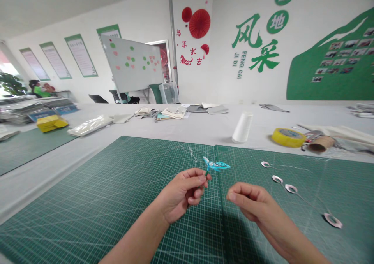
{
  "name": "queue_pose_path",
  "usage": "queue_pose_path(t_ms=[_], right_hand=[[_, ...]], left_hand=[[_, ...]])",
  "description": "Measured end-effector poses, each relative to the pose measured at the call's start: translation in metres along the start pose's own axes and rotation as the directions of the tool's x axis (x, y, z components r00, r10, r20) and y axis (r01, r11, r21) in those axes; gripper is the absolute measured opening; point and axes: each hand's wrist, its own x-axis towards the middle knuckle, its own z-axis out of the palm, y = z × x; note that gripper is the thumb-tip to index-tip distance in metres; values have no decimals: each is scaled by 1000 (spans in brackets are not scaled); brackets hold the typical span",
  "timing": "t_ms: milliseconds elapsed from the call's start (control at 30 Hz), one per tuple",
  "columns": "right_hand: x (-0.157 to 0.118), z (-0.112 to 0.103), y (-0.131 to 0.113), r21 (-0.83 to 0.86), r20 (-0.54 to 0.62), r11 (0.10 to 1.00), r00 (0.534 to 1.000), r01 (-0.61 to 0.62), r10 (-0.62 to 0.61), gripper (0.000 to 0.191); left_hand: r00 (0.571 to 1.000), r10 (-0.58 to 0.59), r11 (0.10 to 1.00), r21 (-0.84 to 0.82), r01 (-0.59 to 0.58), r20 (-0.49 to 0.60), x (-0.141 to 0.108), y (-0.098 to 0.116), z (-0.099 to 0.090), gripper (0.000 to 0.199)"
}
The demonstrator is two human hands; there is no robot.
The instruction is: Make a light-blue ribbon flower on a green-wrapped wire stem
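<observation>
Between the thumb and fingers of my left hand (187,192) is the thin green stem of a small blue flower-like ornament (216,165), with pale bead-like dots on its left part. The ornament is held above the green cutting mat (117,201). My right hand (251,201) is a short way to the right, thumb and forefinger pinched together. Whatever may be in that pinch, perhaps a thread, is too fine to see. A loose white thread (191,154) lies on the mat behind the ornament.
Several pale ring-shaped pieces (291,189) with threads lie on the mat at right. Behind stand a white thread cone (243,127), a yellow tape roll (288,137) and a cardboard tube (321,143). Fabric scraps (175,111) lie farther back. A person (41,88) sits far left.
</observation>
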Motion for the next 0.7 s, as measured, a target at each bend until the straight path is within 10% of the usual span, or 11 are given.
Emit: queue_pose_path(t_ms=[700], right_hand=[[5, -4, 2, -184, -78, 983, 996, 16, -31, 26]], left_hand=[[997, 40, 999, -28, -38, 65, -3, -1, 2, 11]])
